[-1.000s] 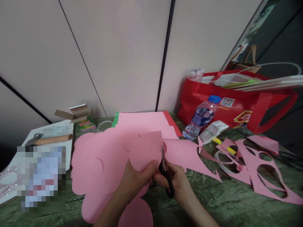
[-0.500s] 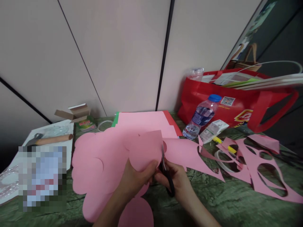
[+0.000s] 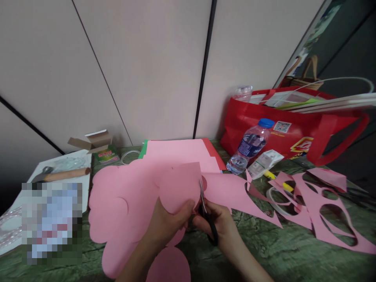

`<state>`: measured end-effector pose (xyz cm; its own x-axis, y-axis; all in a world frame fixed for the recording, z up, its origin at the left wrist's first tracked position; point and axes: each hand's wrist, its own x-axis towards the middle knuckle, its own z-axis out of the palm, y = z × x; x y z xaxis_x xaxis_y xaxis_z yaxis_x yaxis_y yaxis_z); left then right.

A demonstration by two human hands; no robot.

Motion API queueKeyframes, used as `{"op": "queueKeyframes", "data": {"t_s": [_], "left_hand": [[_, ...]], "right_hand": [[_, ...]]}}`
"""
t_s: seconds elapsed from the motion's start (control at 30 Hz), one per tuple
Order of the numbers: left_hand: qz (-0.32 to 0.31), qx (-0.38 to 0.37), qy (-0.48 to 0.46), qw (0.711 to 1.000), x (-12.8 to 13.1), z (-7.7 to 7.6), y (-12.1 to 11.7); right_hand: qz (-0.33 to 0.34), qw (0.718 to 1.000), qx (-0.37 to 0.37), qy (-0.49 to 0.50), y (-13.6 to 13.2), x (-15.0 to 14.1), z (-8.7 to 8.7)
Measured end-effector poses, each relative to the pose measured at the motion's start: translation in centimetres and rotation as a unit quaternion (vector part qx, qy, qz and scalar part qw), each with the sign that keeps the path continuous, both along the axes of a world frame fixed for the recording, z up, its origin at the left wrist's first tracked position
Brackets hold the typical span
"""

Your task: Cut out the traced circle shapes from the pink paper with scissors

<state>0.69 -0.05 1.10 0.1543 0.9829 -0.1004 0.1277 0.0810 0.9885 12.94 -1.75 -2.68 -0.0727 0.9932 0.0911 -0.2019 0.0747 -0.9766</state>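
Observation:
My left hand [image 3: 173,219] is closed on a piece of pink paper [image 3: 179,187], thumb on top, its lower edge curved and its upper right corner square. In my right hand [image 3: 219,219] is a pair of scissors [image 3: 210,226] with black handles, its blades at the right edge of that paper. A strip of pink paper [image 3: 226,192] reaches from behind the blades to the right. Under my left arm lie several overlapping pink paper rounds [image 3: 110,199], and another pink round [image 3: 170,268] is at the front edge of view.
Pink offcuts with round holes [image 3: 317,211] lie at right over a tape roll [image 3: 276,205]. A water bottle [image 3: 249,147] leans by a red bag [image 3: 293,137]. At left are an opened small box [image 3: 106,153] and a wooden-handled hammer [image 3: 67,173] on a white board [image 3: 85,196].
The scissors and my right hand have shifted very slightly right, and the pink paper in my left hand slightly left. The end of the pink strip has moved a little right.

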Motion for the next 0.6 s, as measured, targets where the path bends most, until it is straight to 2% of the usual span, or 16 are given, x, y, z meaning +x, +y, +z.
{"op": "queueKeyframes", "data": {"t_s": [0.17, 0.4, 0.6], "left_hand": [[0.005, 0.007, 0.018, 1.0, -0.12, -0.21, 0.24], [0.0, 0.008, -0.009, 1.0, -0.18, 0.0, 0.09], [0.004, 0.032, 0.009, 0.999, -0.32, -0.08, 0.04]], "right_hand": [[-0.013, 1.0, -0.012, -0.01, -0.07, 0.06, -0.08], [0.001, 0.999, -0.036, 0.007, -0.08, 0.13, 0.4], [-0.023, 0.999, -0.032, -0.03, -0.11, 0.21, 0.13]]}}
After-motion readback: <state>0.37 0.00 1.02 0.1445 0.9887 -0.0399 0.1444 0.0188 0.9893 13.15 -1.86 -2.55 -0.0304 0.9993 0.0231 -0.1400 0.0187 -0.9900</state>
